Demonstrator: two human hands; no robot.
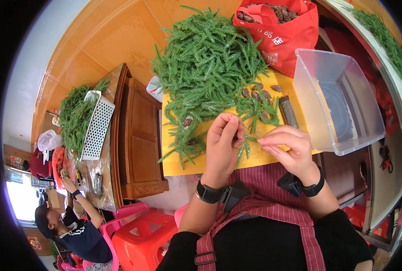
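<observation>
Over the near edge of the yellow counter point(257, 158), right of its middle, the person in the striped apron has both hands up close to each other. The left hand point(226, 140) is closed, thumb pressed to forefinger, on a green sprig point(243, 148) that hangs out toward the other hand. The right hand point(287, 147) has thumb and fingertips drawn close beside it; whether they pinch anything, I cannot tell. A heap of green branches point(205, 67) covers the far left part of the counter and spills toward its near left corner. Loose pine cones point(276, 88) and a dark bundle point(289, 113) lie nearer the right edge. At the far right corner stands a red bag point(284, 38) of cones, and along the right edge, a clear bin point(316, 99).
</observation>
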